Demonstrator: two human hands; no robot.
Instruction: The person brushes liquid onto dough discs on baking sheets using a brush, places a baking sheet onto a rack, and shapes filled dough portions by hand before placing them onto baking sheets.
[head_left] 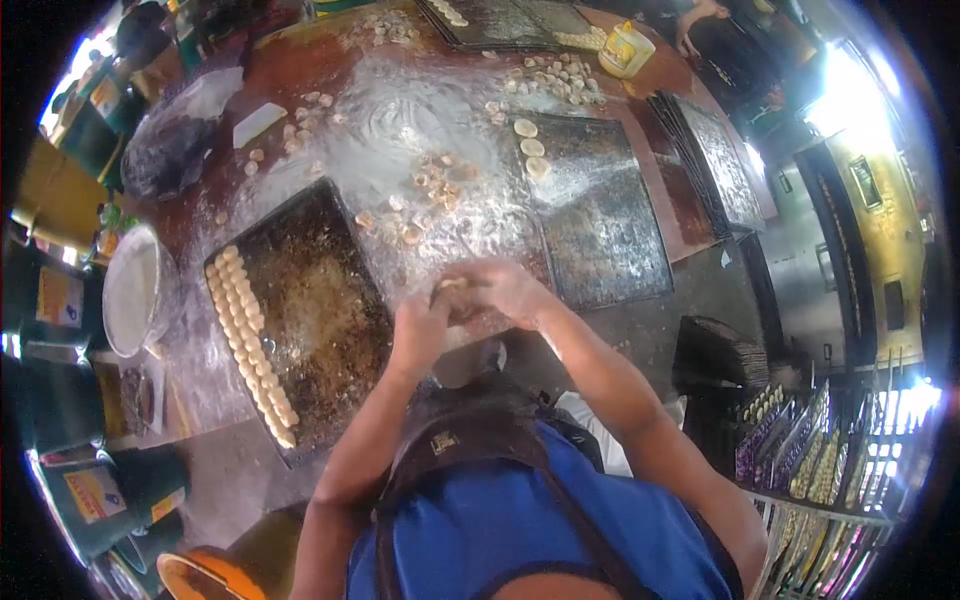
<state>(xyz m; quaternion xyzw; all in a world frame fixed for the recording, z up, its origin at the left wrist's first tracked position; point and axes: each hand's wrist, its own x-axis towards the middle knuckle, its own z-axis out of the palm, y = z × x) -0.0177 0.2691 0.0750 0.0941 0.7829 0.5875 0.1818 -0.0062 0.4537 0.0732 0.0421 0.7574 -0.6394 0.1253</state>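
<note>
A bakery workroom, seen from where I stand. Before me, a large worktable (285, 58) dusted with flour (400, 112) and strewn with dough pieces (437, 185). To my left, small dough balls (245, 335) in rows on a dark baking tray (320, 285); to my right, flat rounds (532, 148) on a second tray (603, 235). Lower right, a rack (825, 507) of loaded trays (822, 450).

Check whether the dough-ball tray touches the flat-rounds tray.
Apart. The head view shows floured tabletop between the facing edges of the dough-ball tray and the flat-rounds tray.
</note>
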